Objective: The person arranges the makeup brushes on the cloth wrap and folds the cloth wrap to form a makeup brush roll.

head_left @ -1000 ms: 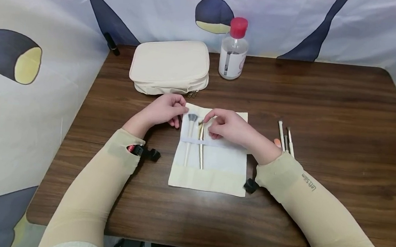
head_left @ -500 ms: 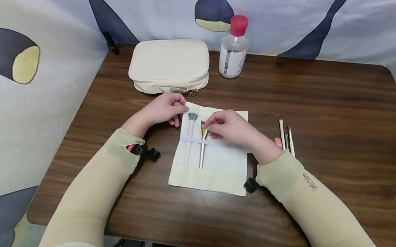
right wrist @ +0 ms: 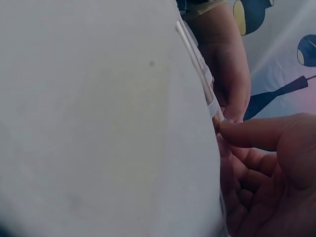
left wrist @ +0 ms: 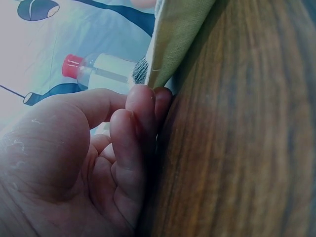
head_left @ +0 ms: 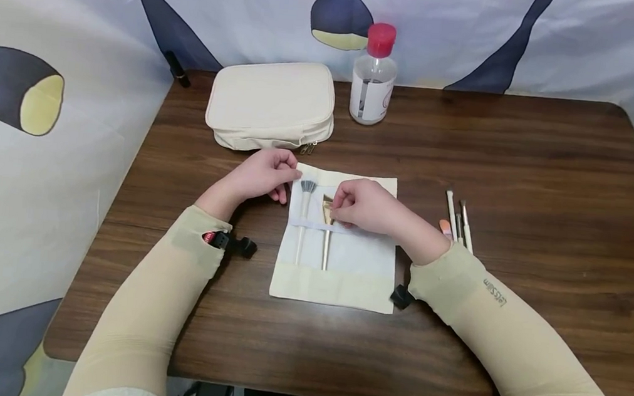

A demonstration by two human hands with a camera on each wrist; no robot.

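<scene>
A cream brush roll with a white lining lies flat on the table. Its elastic band runs crosswise over two makeup brushes. One is a pale brush with grey fanned bristles; to its right lies a brush with a gold ferrule. My left hand pinches the roll's upper left edge between thumb and fingers. With thumb and fingertips, my right hand holds the gold-ferruled brush near its head, just above the band. In the right wrist view its handle slants across the lining.
Behind the roll sit a cream zip case and a clear bottle with a red cap. Several more brushes lie right of the roll, partly hidden by the right forearm. A small black tube stands at the far left corner.
The gold-ferruled brush has shifted slightly right and now stands straighter under the band. My right fingers have moved from above its head down onto its ferrule. The left hand stays put.
</scene>
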